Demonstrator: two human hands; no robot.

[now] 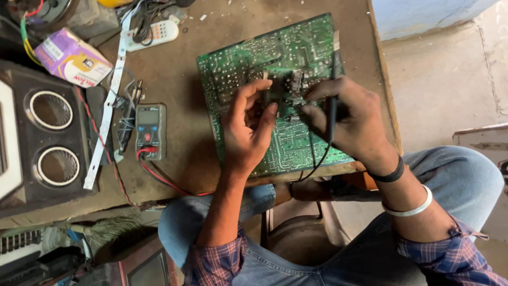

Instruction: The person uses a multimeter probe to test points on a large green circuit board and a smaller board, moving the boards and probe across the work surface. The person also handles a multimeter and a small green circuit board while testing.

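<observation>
A black probe [333, 100] is gripped in the right hand [346, 119]; the green circuit board [248, 63] is pinched by the left hand [247, 132]; a multimeter [150, 131] lies at nine o'clock on the surface [174, 74].

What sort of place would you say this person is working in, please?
Probably an electronics repair bench: a green circuit board lies under both hands, a multimeter sits on the worn table, and a speaker cabinet stands alongside.
</observation>
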